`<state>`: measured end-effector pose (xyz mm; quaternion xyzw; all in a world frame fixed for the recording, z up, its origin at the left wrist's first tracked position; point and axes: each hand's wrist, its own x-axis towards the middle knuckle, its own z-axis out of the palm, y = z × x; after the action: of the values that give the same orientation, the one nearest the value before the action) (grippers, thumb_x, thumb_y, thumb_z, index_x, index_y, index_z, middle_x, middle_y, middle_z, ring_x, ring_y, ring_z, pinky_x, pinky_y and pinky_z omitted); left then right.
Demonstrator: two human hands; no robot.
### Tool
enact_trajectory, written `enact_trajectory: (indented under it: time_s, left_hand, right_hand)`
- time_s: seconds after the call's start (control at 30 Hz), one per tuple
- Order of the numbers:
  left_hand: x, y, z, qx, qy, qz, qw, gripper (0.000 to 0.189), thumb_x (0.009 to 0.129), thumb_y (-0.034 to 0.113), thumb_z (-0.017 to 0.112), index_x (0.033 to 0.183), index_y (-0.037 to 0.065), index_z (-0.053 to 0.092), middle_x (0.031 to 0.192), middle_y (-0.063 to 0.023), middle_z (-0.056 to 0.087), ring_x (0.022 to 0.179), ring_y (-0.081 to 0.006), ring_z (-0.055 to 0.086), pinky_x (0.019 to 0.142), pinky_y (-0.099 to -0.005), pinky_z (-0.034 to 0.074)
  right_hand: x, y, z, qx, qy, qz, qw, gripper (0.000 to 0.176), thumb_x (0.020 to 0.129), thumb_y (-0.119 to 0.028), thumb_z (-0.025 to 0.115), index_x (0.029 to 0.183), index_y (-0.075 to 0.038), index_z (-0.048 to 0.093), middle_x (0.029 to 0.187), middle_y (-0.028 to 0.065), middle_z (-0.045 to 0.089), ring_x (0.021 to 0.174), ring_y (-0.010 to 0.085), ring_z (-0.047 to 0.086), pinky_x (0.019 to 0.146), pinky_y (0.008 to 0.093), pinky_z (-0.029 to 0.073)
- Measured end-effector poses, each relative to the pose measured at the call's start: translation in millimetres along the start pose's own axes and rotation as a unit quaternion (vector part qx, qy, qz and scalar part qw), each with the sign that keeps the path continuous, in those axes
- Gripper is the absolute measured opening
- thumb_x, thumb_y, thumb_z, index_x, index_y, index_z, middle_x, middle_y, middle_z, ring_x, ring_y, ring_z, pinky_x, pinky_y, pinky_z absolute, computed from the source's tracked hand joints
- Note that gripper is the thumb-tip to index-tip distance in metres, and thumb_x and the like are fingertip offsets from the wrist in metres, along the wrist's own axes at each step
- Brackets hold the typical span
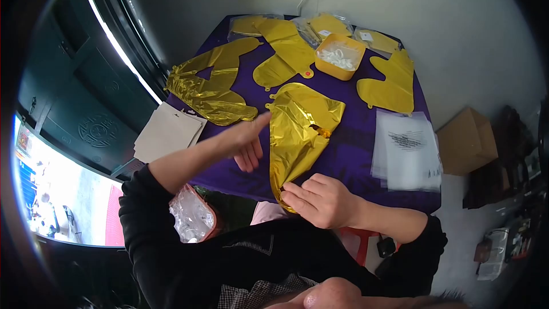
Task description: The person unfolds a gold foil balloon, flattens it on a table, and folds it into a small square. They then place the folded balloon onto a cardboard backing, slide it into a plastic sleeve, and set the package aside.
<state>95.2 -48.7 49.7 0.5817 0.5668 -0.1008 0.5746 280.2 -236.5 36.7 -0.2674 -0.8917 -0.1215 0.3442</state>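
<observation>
A gold foil balloon (291, 137), flat and creased, lies near the front of the purple-covered table (351, 154). My right hand (320, 200) is closed on its narrow lower end at the table's front edge. Held almost upright at the balloon's left side, my left hand (249, 140) is open, its fingers stretched and nothing in them. Further left, a larger crumpled gold foil balloon (220, 77) is spread out. Behind is another flat foil balloon (283, 51) with a red dot, and one more foil balloon (394, 83) is at the right.
A yellow tub (334, 73) of white pieces stands toward the back, before bagged foil packs (329, 26). White cards (166, 137) lie at left, clear printed bags (406, 154) at right. A bin (209, 217) stands below the front edge; a cardboard box (466, 143) is right of the table.
</observation>
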Motion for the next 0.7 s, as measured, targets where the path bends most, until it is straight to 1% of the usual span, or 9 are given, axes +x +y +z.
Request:
enact_trajectory:
  time_s: [0.1, 0.13, 0.27, 0.37, 0.43, 0.5, 0.63, 0.67, 0.7]
  left_hand:
    - [-7.2, -9.1, 31.4, -0.049, -0.051, 0.037, 0.997, 0.085, 0.091, 0.067, 0.041, 0.09, -0.014, 0.064, 0.074, -0.0263, 0.067, 0.054, -0.0314, 0.068, 0.048, -0.0423, 0.059]
    - [-9.0, -14.4, 41.3, -0.085, -0.044, 0.082, 0.992, 0.055, 0.091, 0.043, 0.058, 0.097, -0.011, 0.067, 0.077, -0.0182, 0.069, 0.055, -0.0234, 0.067, 0.047, -0.0361, 0.056]
    - [3.9, -20.0, 67.3, -0.105, 0.051, 0.214, 0.97, 0.017, 0.085, 0.006, 0.063, 0.097, -0.004, 0.069, 0.08, -0.0054, 0.069, 0.066, -0.0106, 0.063, 0.053, -0.0252, 0.046]
    - [-5.7, -8.5, 48.5, 0.093, 0.113, 0.387, 0.91, 0.019, 0.085, 0.002, 0.06, 0.101, -0.004, 0.067, 0.083, -0.0034, 0.067, 0.073, -0.007, 0.061, 0.059, -0.0236, 0.048]
    - [-22.9, 3.9, 29.8, 0.03, 0.013, 0.395, 0.918, 0.038, 0.082, -0.005, 0.054, 0.12, -0.005, 0.06, 0.093, -0.0002, 0.065, 0.08, -0.0064, 0.058, 0.071, -0.0215, 0.048]
    - [-43.2, 15.5, 17.8, -0.01, -0.023, 0.477, 0.879, 0.036, 0.081, -0.003, 0.054, 0.116, -0.006, 0.061, 0.091, -0.0003, 0.066, 0.078, -0.0049, 0.056, 0.069, -0.021, 0.047]
    - [-89.2, 36.9, 0.3, 0.017, -0.112, 0.471, 0.875, 0.045, 0.078, -0.008, 0.049, 0.122, -0.007, 0.06, 0.106, -0.0022, 0.067, 0.086, -0.0039, 0.058, 0.072, -0.0183, 0.047]
    - [-97.3, 40.0, -2.9, 0.038, -0.116, 0.469, 0.875, 0.045, 0.077, -0.008, 0.048, 0.121, -0.007, 0.06, 0.105, -0.0015, 0.067, 0.085, -0.0039, 0.058, 0.071, -0.0183, 0.046]
    - [-109.1, 44.0, -5.0, 0.058, -0.12, 0.467, 0.874, 0.045, 0.077, -0.009, 0.047, 0.12, -0.007, 0.061, 0.105, -0.0008, 0.067, 0.084, -0.0038, 0.057, 0.07, -0.0184, 0.046]
  right_hand:
    - [-2.0, -9.0, 8.4, 0.008, 0.013, -0.001, 1.0, 0.027, 0.078, -0.008, 0.066, 0.101, 0.007, 0.066, 0.099, 0.0179, 0.069, 0.074, 0.0194, 0.062, 0.064, 0.0291, 0.049]
    - [-2.4, -12.4, 12.9, 0.02, 0.02, -0.01, 1.0, 0.028, 0.078, -0.008, 0.066, 0.101, 0.007, 0.066, 0.099, 0.0178, 0.068, 0.074, 0.0194, 0.062, 0.063, 0.0291, 0.049]
    - [-5.5, -19.9, 14.6, 0.094, -0.015, -0.023, 0.995, 0.037, 0.08, -0.019, 0.071, 0.108, 0.005, 0.066, 0.103, 0.0151, 0.068, 0.08, 0.021, 0.063, 0.072, 0.0318, 0.05]
    - [-8.0, -13.0, -9.3, 0.184, -0.051, 0.004, 0.982, 0.055, 0.077, -0.037, 0.077, 0.114, 0.002, 0.063, 0.103, 0.0121, 0.066, 0.084, 0.026, 0.061, 0.083, 0.0391, 0.047]
    - [-19.9, 0.4, -35.9, 0.121, -0.03, 0.089, 0.988, 0.046, 0.078, -0.027, 0.077, 0.111, 0.001, 0.063, 0.094, 0.011, 0.063, 0.081, 0.0267, 0.06, 0.081, 0.0397, 0.046]
    - [-37.4, 20.2, -48.7, 0.036, 0.025, 0.239, 0.97, 0.042, 0.078, -0.016, 0.075, 0.114, 0.0, 0.06, 0.092, 0.0117, 0.059, 0.083, 0.0286, 0.057, 0.08, 0.0407, 0.045]
    - [-61.1, 68.4, -55.0, -0.009, 0.039, 0.4, 0.916, 0.086, 0.074, -0.015, 0.076, 0.145, 0.0, 0.031, 0.138, 0.0216, 0.044, 0.126, 0.037, 0.043, 0.107, 0.0441, 0.036]
    - [-65.7, 77.9, -58.5, 0.039, -0.017, 0.45, 0.892, 0.099, 0.074, -0.021, 0.078, 0.151, 0.0, 0.019, 0.153, 0.0222, 0.029, 0.141, 0.0367, 0.029, 0.117, 0.0436, 0.024]
    - [-67.4, 86.3, -58.4, 0.039, -0.015, 0.451, 0.892, 0.099, 0.074, -0.021, 0.078, 0.151, 0.0, 0.019, 0.153, 0.0222, 0.029, 0.141, 0.0367, 0.029, 0.117, 0.0436, 0.024]
